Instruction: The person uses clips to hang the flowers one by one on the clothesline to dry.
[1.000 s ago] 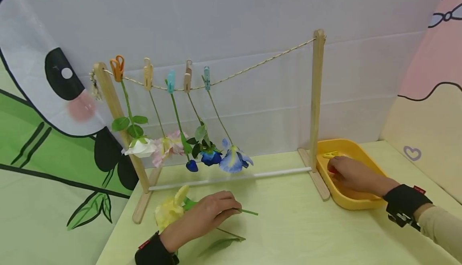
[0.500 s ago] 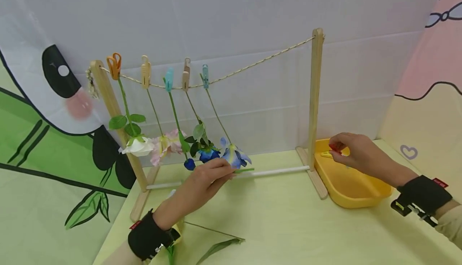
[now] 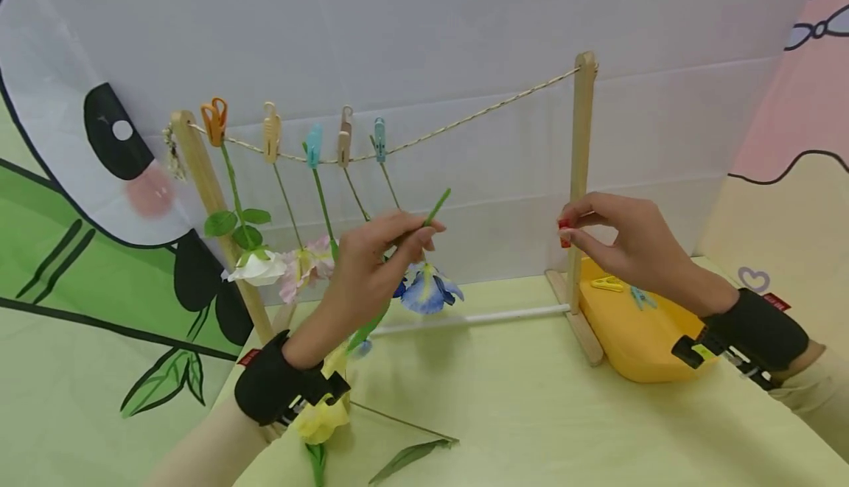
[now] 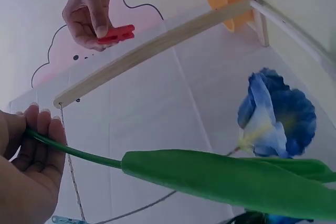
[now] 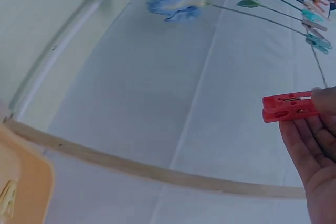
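My left hand (image 3: 381,262) pinches a flower's green stem (image 3: 436,207) near its cut end, which points up. A broad green leaf (image 4: 178,174) runs along that stem; the bloom is mostly hidden behind the hand and wrist. Between thumb and fingertips my right hand (image 3: 626,233) holds a red clothespin (image 3: 564,233), in front of the right wooden post (image 3: 582,133). On the sagging rope (image 3: 487,111), several clothespins hold flowers upside down, among them a white rose (image 3: 257,269) and a blue iris (image 3: 427,289). The teal clothespin (image 3: 379,141) is the rightmost.
A yellow tray (image 3: 637,347) beside the right post contains a yellow clothespin (image 3: 607,284) and a light blue clothespin (image 3: 642,298). Yellow blooms (image 3: 321,421) and a thin stem with a leaf (image 3: 407,461) lie on the table below my left arm. A white bar (image 3: 497,317) joins the posts' feet.
My left hand has lifted the stem from the table to below the rope, turning its end upward. My right hand has come out of the tray with the red clothespin and moved up and left.
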### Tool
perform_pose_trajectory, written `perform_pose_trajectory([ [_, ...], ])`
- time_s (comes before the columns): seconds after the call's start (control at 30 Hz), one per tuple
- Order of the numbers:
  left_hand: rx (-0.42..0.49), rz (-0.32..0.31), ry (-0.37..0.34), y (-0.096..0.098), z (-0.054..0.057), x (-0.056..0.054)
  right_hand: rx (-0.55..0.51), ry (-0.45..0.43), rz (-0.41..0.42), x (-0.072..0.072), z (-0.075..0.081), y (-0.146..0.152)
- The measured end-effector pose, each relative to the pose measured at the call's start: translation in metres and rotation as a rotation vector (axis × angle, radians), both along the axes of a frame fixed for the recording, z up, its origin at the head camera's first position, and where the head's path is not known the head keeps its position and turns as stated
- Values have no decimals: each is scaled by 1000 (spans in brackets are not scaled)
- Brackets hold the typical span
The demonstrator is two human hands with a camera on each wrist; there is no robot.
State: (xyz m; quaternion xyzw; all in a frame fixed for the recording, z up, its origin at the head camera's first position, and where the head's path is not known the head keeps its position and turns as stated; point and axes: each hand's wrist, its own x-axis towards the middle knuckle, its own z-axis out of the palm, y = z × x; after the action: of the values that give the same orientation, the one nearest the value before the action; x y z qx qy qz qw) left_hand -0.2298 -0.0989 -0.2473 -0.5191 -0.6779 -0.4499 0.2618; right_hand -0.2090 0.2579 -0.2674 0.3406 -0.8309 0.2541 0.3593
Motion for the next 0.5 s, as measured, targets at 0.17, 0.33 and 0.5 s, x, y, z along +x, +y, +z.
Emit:
perform_pose_trajectory([
  [0.17, 116, -99, -222, 13, -1, -4, -106, 11, 81, -2, 31, -22],
  [0.33, 196, -94, -299, 29, -11, -13, -188, 7, 148, -9, 61, -46],
  [0.5, 287, -73, -383, 42, -12, -26, -261, 12, 191, -18, 92, -71],
])
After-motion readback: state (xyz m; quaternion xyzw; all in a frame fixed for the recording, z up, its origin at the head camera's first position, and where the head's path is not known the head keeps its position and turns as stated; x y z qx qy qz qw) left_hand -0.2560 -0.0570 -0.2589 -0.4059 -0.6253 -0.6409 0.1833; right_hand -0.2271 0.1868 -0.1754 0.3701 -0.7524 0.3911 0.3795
